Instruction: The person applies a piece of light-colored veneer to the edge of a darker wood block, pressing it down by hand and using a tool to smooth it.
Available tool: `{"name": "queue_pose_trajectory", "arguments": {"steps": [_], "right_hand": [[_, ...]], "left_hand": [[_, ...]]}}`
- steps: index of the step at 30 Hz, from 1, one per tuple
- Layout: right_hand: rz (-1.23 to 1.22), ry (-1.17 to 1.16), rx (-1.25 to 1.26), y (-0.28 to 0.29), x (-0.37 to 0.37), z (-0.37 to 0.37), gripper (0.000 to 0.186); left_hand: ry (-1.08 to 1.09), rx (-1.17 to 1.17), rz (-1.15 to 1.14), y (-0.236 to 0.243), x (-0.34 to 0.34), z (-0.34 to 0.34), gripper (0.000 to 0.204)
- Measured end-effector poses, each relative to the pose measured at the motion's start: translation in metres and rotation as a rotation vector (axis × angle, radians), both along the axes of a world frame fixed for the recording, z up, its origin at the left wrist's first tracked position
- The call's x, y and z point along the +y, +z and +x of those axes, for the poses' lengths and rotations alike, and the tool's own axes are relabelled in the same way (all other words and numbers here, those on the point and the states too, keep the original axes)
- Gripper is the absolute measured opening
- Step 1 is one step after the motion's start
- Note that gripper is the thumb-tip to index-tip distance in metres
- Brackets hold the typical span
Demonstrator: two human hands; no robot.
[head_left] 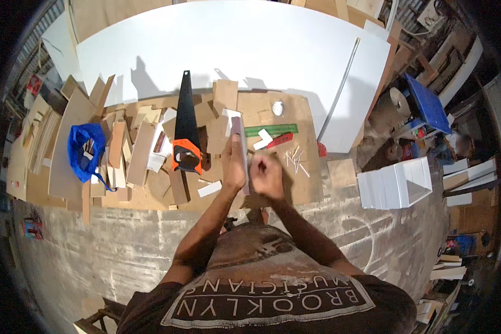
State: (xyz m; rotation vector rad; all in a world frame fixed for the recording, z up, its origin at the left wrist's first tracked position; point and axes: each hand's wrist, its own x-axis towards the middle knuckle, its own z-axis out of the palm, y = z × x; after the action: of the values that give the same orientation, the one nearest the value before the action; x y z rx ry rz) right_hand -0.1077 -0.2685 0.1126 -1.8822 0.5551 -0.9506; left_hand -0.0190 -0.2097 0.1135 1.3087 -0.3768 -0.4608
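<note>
My left hand (pixel 235 167) is closed around a narrow wooden board (pixel 237 126), held on edge over the worktable and pointing away from me. Close to the board's right side is my right hand (pixel 267 177), its fingers curled in; whatever they hold, if anything, is hidden. A handsaw (pixel 186 108) with a black blade and orange handle lies left of the board. Beyond my right hand lie a green ruler (pixel 286 129), a red flat tool (pixel 280 140) and a small white piece (pixel 263 139). Several thin sticks (pixel 298 161) are scattered to the right.
A blue bag (pixel 79 150) and many wood offcuts (pixel 117 143) crowd the table's left side. Behind the table leans a large white panel (pixel 234 44). A white round item (pixel 278 107) sits toward the back. At the right, a white open box (pixel 381 186) stands on the floor.
</note>
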Motion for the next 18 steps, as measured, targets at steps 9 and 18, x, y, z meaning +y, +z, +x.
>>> {"name": "queue_pose_trajectory", "arguments": {"steps": [9,18], "right_hand": [[0.571,0.117,-0.081,0.034,-0.043,0.039,0.007],[0.6,0.142,-0.082,0.012,-0.032,0.029,0.01]], "left_hand": [[-0.117,0.159,-0.107,0.004,0.001,0.007,0.051],[0.015,0.264,-0.162,0.021,-0.008,-0.007,0.049]]}}
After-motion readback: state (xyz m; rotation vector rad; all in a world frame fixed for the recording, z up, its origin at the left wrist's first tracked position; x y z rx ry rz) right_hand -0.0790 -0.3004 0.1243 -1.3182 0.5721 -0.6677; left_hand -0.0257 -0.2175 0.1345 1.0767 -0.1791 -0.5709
